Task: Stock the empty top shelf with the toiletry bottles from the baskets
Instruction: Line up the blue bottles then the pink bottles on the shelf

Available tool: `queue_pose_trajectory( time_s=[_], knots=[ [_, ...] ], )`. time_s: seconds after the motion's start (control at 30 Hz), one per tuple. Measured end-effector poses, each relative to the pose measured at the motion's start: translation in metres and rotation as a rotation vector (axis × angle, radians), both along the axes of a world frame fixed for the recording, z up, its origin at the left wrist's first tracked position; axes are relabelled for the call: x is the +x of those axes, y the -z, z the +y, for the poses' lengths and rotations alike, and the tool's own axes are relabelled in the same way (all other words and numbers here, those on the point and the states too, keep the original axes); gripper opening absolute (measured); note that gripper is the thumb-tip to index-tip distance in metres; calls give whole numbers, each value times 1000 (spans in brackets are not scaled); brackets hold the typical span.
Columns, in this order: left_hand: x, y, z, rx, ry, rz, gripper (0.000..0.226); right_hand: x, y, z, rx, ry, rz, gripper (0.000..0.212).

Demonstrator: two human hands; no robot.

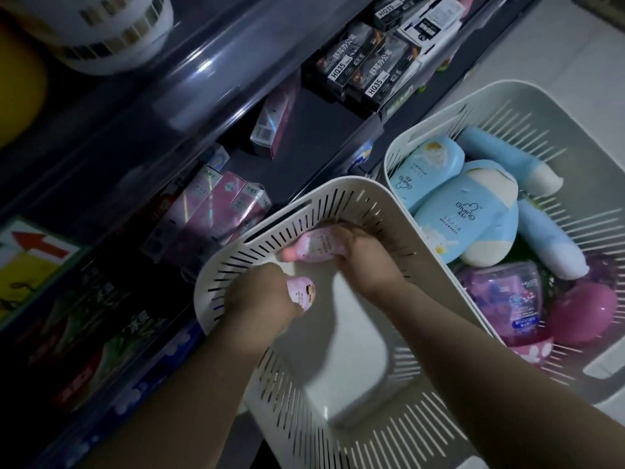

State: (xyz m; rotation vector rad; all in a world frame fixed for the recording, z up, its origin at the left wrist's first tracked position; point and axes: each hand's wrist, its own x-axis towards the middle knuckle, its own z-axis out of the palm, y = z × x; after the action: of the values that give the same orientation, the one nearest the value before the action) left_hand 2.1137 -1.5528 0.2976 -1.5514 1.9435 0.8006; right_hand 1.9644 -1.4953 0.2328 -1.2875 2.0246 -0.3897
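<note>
Inside the slotted white plastic basket (389,431), the left hand (260,299) curls round a rounded pink bottle (300,294); the right hand (365,257) grips a smooth pink-capped bottle (313,248).

Small pink bottle (301,294) gripped in left hand (260,296), second pink bottle (313,248) in right hand (365,257), both inside white slotted basket (341,189). Right of the hands, second basket (507,93) holds blue bottles (463,214) lying flat.

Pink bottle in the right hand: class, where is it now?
Head view, centre: the right hand holds the pink bottle inside the nearer white basket, near its far wall, just beyond the left hand and its second pink bottle.
</note>
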Motion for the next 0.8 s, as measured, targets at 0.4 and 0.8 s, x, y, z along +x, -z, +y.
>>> queue_pose_trajectory(
  time_s=[0.4, 0.8],
  knots=[
    [28, -25, -6, -142, 104, 215, 40, 23, 44, -33, 175, -206, 289, 41],
    [35, -104, 10, -298, 34, 324, 48, 15, -117, 6, 59, -74, 115, 19]
  ],
)
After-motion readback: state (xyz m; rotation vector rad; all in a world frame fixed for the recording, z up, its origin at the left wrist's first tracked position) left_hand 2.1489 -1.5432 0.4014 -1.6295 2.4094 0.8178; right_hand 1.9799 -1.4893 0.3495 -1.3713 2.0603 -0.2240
